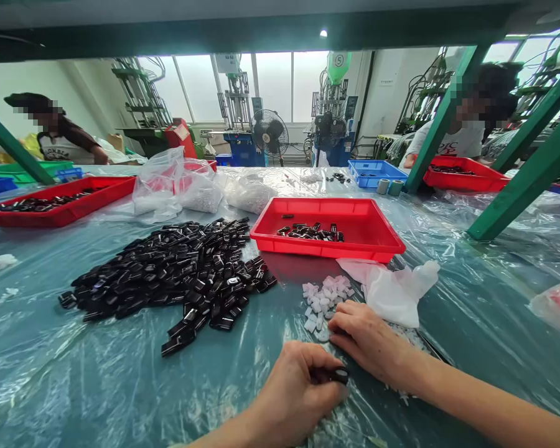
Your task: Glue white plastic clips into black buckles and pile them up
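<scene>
a left hand (303, 392) pinches a small black piece (338, 374), glossy and rounded with a pale oval at its end, just above a plastic-covered surface (135, 379). the right hand (371, 342) reaches translucent white pieces (321, 302); whether it grips one cannot be told. shiny black parts (168, 267) lie heaped to the left.

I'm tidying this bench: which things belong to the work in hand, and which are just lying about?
Likely in use:
black piece in the left hand
white pieces at the right hand
pile of black pieces
central red tray

Apparently lying about:
blue tray
small cylinders beside it
</scene>
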`<state>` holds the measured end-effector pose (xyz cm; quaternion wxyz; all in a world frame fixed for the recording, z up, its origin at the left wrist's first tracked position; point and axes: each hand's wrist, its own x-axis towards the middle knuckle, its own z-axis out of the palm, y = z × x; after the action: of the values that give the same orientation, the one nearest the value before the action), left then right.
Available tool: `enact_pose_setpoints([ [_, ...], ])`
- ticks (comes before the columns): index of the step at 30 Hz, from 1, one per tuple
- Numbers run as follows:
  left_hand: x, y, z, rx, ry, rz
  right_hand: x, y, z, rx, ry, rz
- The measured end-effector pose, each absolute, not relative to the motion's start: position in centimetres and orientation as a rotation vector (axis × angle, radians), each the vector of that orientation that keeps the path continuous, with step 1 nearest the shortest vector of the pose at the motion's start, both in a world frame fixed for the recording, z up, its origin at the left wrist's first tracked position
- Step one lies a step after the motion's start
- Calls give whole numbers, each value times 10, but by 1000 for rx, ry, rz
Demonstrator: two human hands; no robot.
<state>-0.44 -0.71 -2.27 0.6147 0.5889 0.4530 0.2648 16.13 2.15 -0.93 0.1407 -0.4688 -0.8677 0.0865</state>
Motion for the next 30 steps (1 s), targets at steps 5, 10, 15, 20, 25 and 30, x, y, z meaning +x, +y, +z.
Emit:
enact_pose_setpoints([
  [5, -3, -7, -20, 1365, 1037, 600, 169, 14, -8, -1363, -2539, 165],
  [10, -2, -6, -17, 1358, 1033, 575, 170, 13, -14, -1297, -2507, 168],
  [15, -1, -6, -14, 1363, 1035, 570, 169, 19, -23, -1236, -2521, 145],
  [20, 1, -5, -13, 1392, 1037, 566, 173, 21, -22, -1247, -2480, 168],
  [25, 1, -5, -14, 1470, 1044, 553, 184, 8, -1, -1202, -2368, 335],
  [30, 1, -6, -12, 1530, 1040, 578, 183, -11, 5, -1013, -2186, 653],
])
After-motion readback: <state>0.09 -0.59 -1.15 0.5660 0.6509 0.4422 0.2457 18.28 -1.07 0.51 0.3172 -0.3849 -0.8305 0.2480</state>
